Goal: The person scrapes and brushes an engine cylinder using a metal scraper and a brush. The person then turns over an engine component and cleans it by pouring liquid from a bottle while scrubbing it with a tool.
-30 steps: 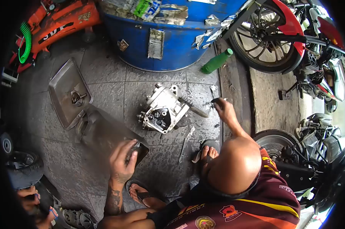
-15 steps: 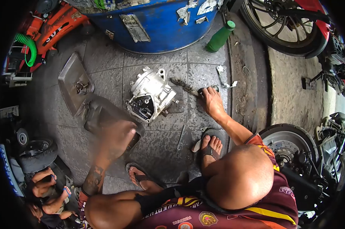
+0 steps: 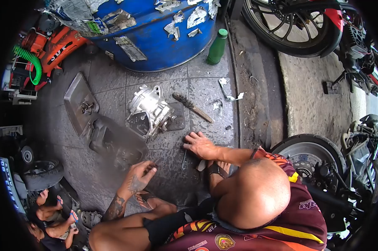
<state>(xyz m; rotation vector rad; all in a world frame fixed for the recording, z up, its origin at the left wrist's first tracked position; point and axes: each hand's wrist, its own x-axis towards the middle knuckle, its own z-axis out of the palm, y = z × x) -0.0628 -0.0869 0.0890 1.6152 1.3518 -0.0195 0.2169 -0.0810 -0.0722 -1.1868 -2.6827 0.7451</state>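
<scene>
A silvery metal engine part (image 3: 149, 109) stands on the tiled floor, its dark opening facing me. My left hand (image 3: 142, 175) is low at the near edge of a dark, blurred container (image 3: 116, 144); its fingers are curled, and what they hold, if anything, is too small to tell. My right hand (image 3: 198, 144) is over the floor right of the engine part, fingers spread, with nothing in it. Beyond it lies a dirty brush (image 3: 193, 108) with a wooden handle. Farther right is a thin metal piece (image 3: 228, 90).
A metal tray (image 3: 78, 109) with a small part lies left. Behind stand a blue drum (image 3: 164, 46) and a green bottle (image 3: 217, 48). Motorcycle wheels (image 3: 295, 29) are on the right. Another person's legs (image 3: 55, 213) show at lower left, near a loose tire (image 3: 43, 175).
My right hand has come back toward me from beside the brush handle and spread its fingers. My left hand has drawn back to the container's near edge. The camera view has shifted.
</scene>
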